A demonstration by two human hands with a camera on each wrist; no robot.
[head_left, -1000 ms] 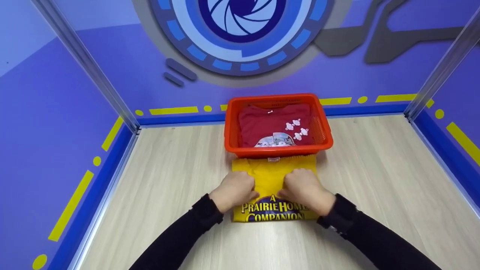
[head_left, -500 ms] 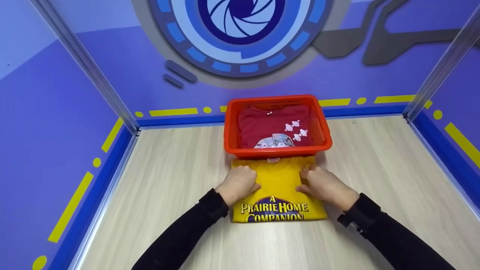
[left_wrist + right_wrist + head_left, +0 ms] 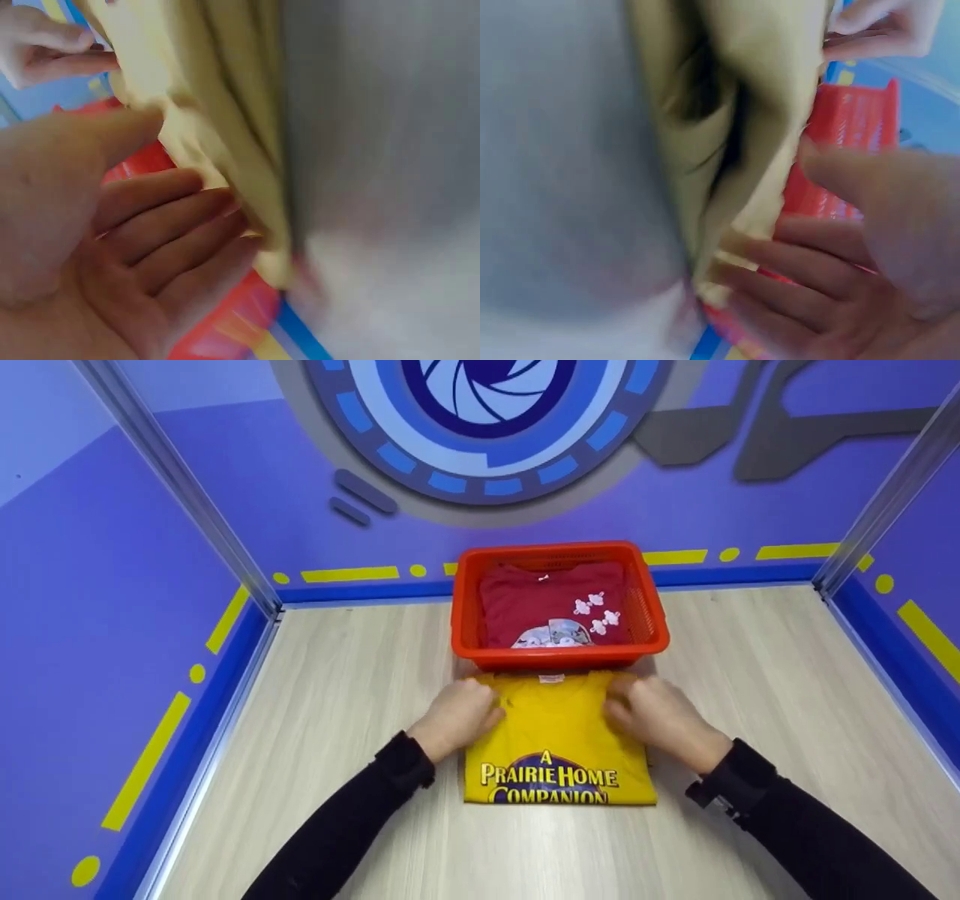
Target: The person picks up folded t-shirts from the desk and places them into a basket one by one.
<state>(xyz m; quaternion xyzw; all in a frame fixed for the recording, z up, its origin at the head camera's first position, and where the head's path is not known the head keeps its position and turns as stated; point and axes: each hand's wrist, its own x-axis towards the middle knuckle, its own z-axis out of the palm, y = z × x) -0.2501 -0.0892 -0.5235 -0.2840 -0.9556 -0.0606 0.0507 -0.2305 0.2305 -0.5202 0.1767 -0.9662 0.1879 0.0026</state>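
A folded yellow T-shirt (image 3: 559,727) with "A Prairie Home Companion" printed on it lies flat in front of the basket. My left hand (image 3: 459,718) is at its upper left edge; in the left wrist view that hand (image 3: 142,247) has fairly straight fingers against the shirt's side, thumb apart. At the upper right edge is my right hand (image 3: 660,716), slightly blurred. Its fingers (image 3: 802,255) reach along the shirt's folded side in the right wrist view, the thumb held away from them. Layered folds of the yellow cloth (image 3: 757,97) show there too.
Right behind the shirt stands a red plastic basket (image 3: 562,660) holding a folded dark red shirt (image 3: 525,604) with white appliqués. Blue printed panels (image 3: 375,540) with metal corner posts enclose the wooden table (image 3: 337,682) at the back and sides.
The right hand has moved right and away from the body, off the shirt's middle to its upper right edge. The left hand has shifted slightly up and left, uncovering more of the shirt.
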